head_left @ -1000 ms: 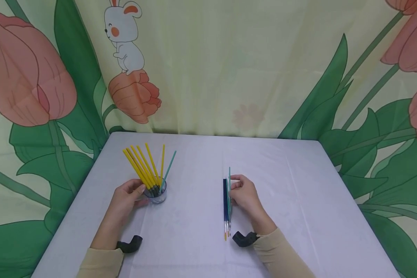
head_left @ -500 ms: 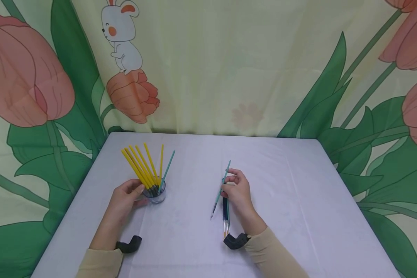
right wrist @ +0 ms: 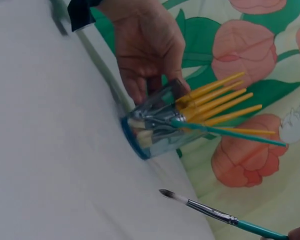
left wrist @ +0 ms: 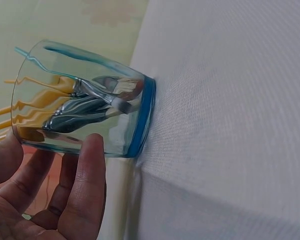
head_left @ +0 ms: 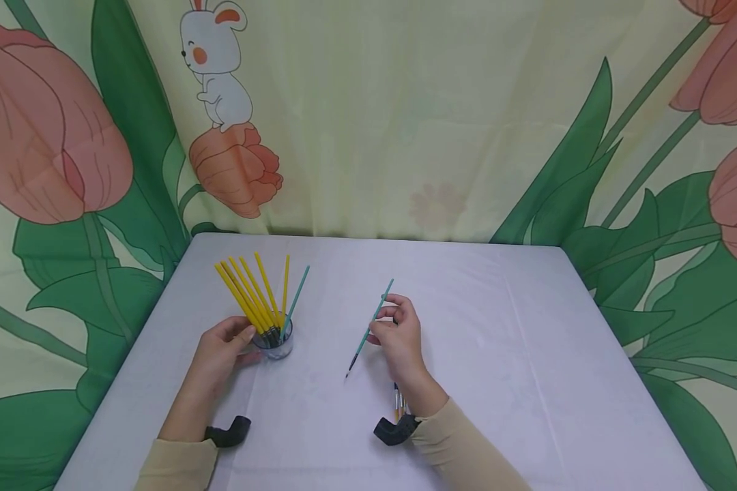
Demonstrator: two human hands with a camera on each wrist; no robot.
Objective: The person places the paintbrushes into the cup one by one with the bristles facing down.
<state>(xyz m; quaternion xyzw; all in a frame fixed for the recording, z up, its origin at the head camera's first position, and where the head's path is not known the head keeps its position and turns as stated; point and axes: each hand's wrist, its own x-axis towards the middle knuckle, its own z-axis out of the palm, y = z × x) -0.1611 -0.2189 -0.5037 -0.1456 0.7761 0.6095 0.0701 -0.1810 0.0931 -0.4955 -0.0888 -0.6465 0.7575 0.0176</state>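
My left hand (head_left: 221, 348) holds a clear glass (head_left: 280, 352) by its side, thumb near the rim and fingers along the wall. Bristles down, several yellow-handled paintbrushes (head_left: 243, 294) and one teal-handled paintbrush (head_left: 298, 294) lean in the glass, standing on the table. Their metal ferrules and bristles show through the wall in the left wrist view. My right hand (head_left: 405, 346) pinches another teal paintbrush (head_left: 360, 345) above the table, tilted with its bristle tip (right wrist: 172, 195) down and to the left. It is apart from the glass.
Other paintbrushes (head_left: 398, 404) lie on the white-covered table (head_left: 497, 341), mostly hidden beneath my right hand and wrist. A black wrist mount (head_left: 396, 430) sits at each sleeve. Behind the table hangs a curtain (head_left: 368, 123) printed with tulips and a rabbit.
My right hand has lifted the teal paintbrush from beside the brushes on the table and carried it left, tilting it. My left hand and the glass have stayed in place.
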